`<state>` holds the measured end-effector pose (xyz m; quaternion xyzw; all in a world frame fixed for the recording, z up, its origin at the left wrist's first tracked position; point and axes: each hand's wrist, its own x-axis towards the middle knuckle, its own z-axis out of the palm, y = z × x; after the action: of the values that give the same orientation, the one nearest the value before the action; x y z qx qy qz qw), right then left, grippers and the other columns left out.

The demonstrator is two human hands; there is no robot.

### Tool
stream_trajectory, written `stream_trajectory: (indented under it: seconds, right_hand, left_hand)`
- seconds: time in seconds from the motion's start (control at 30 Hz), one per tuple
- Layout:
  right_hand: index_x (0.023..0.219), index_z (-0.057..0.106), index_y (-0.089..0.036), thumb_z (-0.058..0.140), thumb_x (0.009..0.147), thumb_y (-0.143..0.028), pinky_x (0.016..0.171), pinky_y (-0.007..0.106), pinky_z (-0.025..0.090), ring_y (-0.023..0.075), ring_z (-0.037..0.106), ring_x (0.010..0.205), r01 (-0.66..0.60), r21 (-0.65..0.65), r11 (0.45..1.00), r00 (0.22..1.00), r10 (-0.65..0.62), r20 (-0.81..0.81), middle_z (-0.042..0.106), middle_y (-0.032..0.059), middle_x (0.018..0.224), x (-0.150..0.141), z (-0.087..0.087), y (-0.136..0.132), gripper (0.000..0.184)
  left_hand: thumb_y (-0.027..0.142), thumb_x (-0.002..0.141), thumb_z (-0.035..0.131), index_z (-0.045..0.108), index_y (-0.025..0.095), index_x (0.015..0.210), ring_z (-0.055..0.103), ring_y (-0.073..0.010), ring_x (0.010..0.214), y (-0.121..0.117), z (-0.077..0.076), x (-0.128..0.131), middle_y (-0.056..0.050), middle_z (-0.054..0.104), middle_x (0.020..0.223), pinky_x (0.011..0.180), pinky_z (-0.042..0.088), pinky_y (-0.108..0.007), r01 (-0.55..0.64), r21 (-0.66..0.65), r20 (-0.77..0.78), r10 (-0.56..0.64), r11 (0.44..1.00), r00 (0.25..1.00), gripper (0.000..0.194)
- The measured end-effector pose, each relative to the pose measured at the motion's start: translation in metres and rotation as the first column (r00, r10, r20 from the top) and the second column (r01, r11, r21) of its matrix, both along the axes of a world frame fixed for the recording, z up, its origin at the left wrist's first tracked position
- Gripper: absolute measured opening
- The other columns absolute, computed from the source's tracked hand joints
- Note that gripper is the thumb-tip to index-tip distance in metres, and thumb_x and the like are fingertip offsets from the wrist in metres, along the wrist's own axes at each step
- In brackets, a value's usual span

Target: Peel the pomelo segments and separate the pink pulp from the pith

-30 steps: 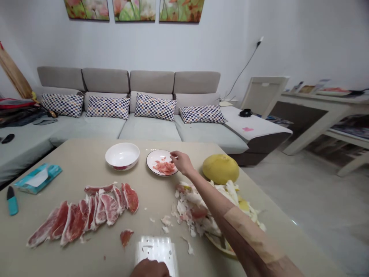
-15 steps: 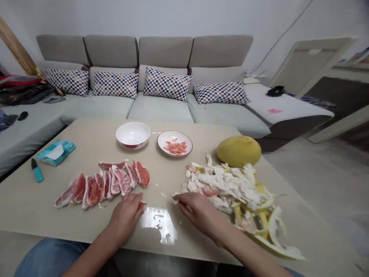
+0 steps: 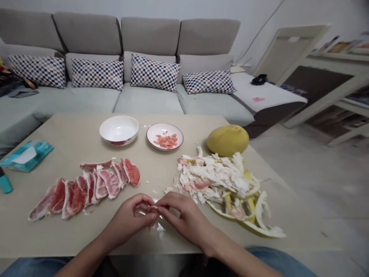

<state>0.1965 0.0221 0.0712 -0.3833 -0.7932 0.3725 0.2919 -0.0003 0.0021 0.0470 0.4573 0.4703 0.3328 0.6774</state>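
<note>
Near the table's front edge, my left hand (image 3: 134,215) pinches a small piece of red pomelo flesh (image 3: 154,212) between thumb and fingers. My right hand (image 3: 181,215) meets it there, its fingertips pinched on the same piece at its pale upper edge. To the left lies a row of pomelo segments (image 3: 76,194), pink-red with white membrane. On the right a heap of white pith and membrane (image 3: 216,177) covers strips of yellow peel (image 3: 252,229). A dark-rimmed plate (image 3: 151,136) behind my hands holds loose bits of pink flesh (image 3: 167,141).
A white bowl (image 3: 118,129) stands left of the plate. Behind the heap sits a whole yellow pomelo (image 3: 227,140). A blue tissue pack (image 3: 34,161) and a teal knife handle (image 3: 5,182) lie at the left. Past the table is a grey sofa (image 3: 147,102).
My hands have come together over the piece of flesh; before, the right hand was by the heap. The view has shifted to the right and down.
</note>
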Motion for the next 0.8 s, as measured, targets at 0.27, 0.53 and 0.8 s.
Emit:
stream_trajectory:
  seconds: [0.27,0.53,0.8]
  right_hand:
    - [0.092,0.07,-0.024,0.053,0.092,-0.022,0.071,0.026,0.049,0.0164,0.065,0.077,0.063,0.014,0.998,0.998,-0.063,0.002,0.071,0.0048,0.083,-0.004,-0.007,-0.002,0.017]
    - [0.074,0.065,-0.018,0.056,0.088,-0.038,0.059,0.026,0.041,0.015,0.055,0.063,0.15,-0.352,0.924,0.987,-0.161,-0.003,0.061,0.0028,0.068,-0.011,0.0,-0.008,0.025]
    - [0.07,0.06,-0.013,0.074,0.071,-0.05,0.055,0.022,0.036,0.0081,0.045,0.052,-0.119,-0.798,0.591,0.919,-0.239,-0.314,0.055,-0.0016,0.061,-0.014,-0.003,-0.005,0.04]
  left_hand:
    - [0.039,0.079,0.07,0.063,0.019,0.097,0.061,-0.0126,0.078,-0.006,-0.012,-0.003,-0.003,0.067,0.088,0.074,0.05,-0.026,-0.074,-0.27,0.264,0.148,0.96,0.953,0.028]
    - [0.035,0.07,0.079,0.066,0.016,0.093,0.062,-0.0148,0.077,-0.015,-0.017,-0.002,-0.005,0.067,0.086,0.079,0.051,-0.034,-0.068,-0.296,0.369,0.18,0.953,0.912,0.032]
    - [0.036,0.072,0.078,0.065,0.014,0.094,0.062,-0.013,0.065,-0.015,-0.026,-0.009,-0.004,0.069,0.076,0.063,0.047,-0.027,0.039,-0.179,0.445,0.045,0.983,0.894,0.034]
